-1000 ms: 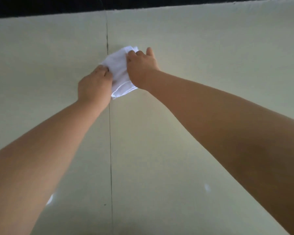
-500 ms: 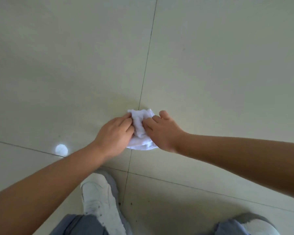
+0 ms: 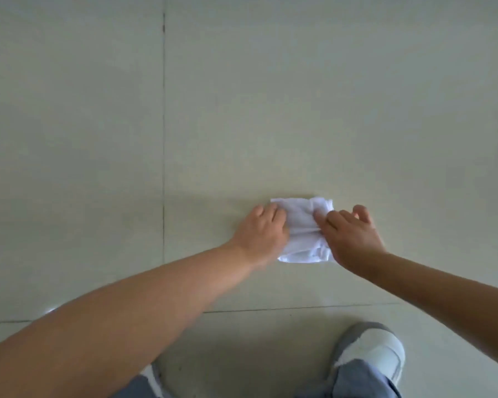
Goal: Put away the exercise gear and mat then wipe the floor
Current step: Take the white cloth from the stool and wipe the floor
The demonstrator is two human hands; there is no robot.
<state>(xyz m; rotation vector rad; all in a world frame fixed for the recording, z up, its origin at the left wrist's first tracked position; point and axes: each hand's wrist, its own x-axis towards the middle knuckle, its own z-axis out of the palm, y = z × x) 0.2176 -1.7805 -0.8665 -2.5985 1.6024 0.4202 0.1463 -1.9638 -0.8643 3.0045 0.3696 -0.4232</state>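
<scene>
A small white cloth (image 3: 302, 229), folded and crumpled, lies flat on the pale tiled floor (image 3: 270, 110) right of centre. My left hand (image 3: 263, 229) presses its left edge, fingers curled onto the fabric. My right hand (image 3: 350, 234) holds down its right side, fingers spread over the cloth. Both forearms reach in from the lower corners. No exercise gear or mat is in view.
Dark grout lines cross the floor: one runs vertically at the left (image 3: 164, 139), one horizontally below my hands (image 3: 299, 308). My white and grey shoe (image 3: 368, 351) and grey trouser legs sit at the bottom edge.
Both hands have slid the cloth towards me and then to the right, off the vertical grout line. The view has tilted down, so my shoes and trouser legs now show.
</scene>
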